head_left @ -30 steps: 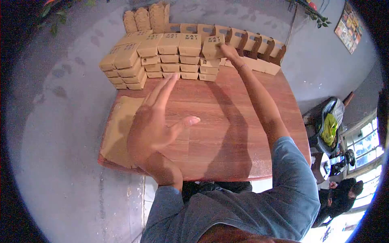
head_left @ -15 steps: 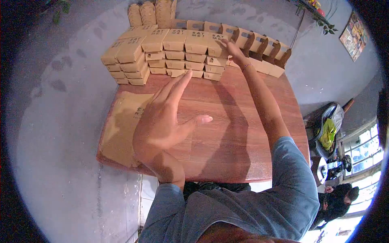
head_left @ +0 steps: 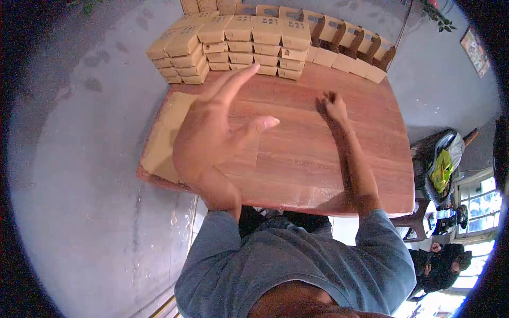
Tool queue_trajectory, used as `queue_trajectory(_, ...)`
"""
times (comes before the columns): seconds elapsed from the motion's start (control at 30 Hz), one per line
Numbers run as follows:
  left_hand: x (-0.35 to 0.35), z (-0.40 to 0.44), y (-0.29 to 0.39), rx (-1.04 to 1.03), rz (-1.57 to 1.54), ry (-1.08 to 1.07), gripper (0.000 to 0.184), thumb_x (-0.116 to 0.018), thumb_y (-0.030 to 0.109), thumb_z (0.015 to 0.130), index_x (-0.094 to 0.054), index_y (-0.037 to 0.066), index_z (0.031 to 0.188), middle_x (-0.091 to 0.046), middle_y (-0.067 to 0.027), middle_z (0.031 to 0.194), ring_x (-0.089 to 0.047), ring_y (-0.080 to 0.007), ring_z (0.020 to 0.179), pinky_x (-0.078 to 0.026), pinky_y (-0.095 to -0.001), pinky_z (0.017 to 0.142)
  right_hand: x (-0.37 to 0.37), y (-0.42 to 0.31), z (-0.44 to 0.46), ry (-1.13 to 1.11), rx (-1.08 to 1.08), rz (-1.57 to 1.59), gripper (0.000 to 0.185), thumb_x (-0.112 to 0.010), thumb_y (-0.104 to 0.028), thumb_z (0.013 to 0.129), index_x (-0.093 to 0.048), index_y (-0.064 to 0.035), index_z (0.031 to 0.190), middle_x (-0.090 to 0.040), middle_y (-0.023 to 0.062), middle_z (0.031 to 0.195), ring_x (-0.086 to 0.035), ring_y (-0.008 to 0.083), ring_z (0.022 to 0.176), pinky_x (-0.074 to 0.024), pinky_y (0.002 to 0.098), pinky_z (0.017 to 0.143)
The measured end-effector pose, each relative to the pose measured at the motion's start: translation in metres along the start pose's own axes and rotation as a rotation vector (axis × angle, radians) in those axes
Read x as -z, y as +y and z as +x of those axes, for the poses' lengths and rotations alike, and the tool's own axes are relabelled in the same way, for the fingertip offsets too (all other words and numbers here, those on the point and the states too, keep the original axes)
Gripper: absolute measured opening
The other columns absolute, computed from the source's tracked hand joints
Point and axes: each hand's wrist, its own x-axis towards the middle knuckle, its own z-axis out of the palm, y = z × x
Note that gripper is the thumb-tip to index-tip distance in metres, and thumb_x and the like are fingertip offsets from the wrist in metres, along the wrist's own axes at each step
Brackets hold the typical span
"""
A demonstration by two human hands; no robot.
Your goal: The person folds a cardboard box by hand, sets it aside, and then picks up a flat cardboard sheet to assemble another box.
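My left hand (head_left: 209, 127) is raised in front of the camera, holding nothing, its fingers stretched out and the thumb apart. It hides part of a flat brown cardboard piece (head_left: 163, 140) on the table's left side. Over the right half of the wooden table (head_left: 297, 153), my right hand (head_left: 336, 108) has its fingers curled in, with nothing visible in them. Beyond both hands, closed brown cardboard boxes (head_left: 268, 29) printed "EAT ME!" stand stacked in several layers.
Open cardboard boxes (head_left: 352, 64) with raised lids line the back right of the table. More cardboard pieces (head_left: 208, 6) rise behind the stacks. Off to the right are a bag with yellow-green contents (head_left: 441, 169), a brown stool (head_left: 421, 220) and another person in dark clothing (head_left: 440, 267).
My right hand has drawn back from the top of the box stack toward me, and its fingers have curled. The left hand stays raised and open. The view has tilted down.
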Motion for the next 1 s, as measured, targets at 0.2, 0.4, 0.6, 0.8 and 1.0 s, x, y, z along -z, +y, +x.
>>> queue_trajectory(0.2,-0.003,-0.025,-0.025,0.269,0.121,-0.044,0.070,-0.077,0.033,0.078,-0.050,0.003,0.135,-0.057,-0.0219,0.129,-0.051,-0.0371,0.125,-0.042,-0.0404,0.103,-0.006,-0.005,-0.028,0.036,0.297,-0.239,0.041,-0.056,-0.035,0.091,-0.061,-0.0045,0.117,-0.057,0.0209,0.128,-0.049,0.0407,0.124,-0.0366,0.0499,0.106)
queue_trajectory(0.4,-0.029,-0.124,-0.090,0.732,0.728,-0.495,0.112,-0.090,0.030,0.055,-0.033,0.009,0.149,-0.022,-0.0174,0.158,-0.012,-0.0430,0.146,-0.020,-0.0614,0.113,-0.009,-0.007,-0.031,0.040,0.365,-0.426,0.043,-0.049,-0.035,0.094,-0.058,-0.0046,0.123,-0.053,0.0195,0.135,-0.041,0.0400,0.132,-0.0284,0.0514,0.112)
queue_trajectory(0.6,-0.021,-0.171,-0.116,0.733,0.595,-0.580,0.117,-0.092,0.020,0.048,-0.034,0.019,0.149,-0.016,-0.0091,0.161,-0.014,-0.0383,0.147,-0.019,-0.0688,0.111,-0.007,-0.009,-0.030,0.017,0.323,-0.454,0.045,-0.049,-0.034,0.095,-0.056,-0.0036,0.128,-0.050,0.0187,0.139,-0.039,0.0403,0.135,-0.0266,0.0506,0.114)
queue_trajectory(0.8,-0.003,-0.177,-0.121,0.546,0.695,-0.660,0.093,-0.085,0.014,0.062,-0.042,0.019,0.145,-0.026,-0.0023,0.158,-0.028,-0.0298,0.144,-0.026,-0.0638,0.112,-0.006,-0.013,-0.031,0.017,0.315,-0.455,0.045,-0.048,-0.034,0.095,-0.057,-0.0031,0.127,-0.051,0.0188,0.139,-0.039,0.0398,0.135,-0.0272,0.0506,0.113)
queue_trajectory(1.0,0.005,-0.174,-0.114,0.386,0.745,-0.655,0.067,-0.078,0.020,0.073,-0.054,0.016,0.136,-0.044,-0.0054,0.148,-0.043,-0.0294,0.135,-0.034,-0.0553,0.109,-0.003,-0.016,-0.033,-0.029,0.328,-0.462,0.044,-0.047,-0.035,0.096,-0.057,-0.0032,0.126,-0.050,0.0191,0.139,-0.039,0.0398,0.135,-0.0270,0.0505,0.113)
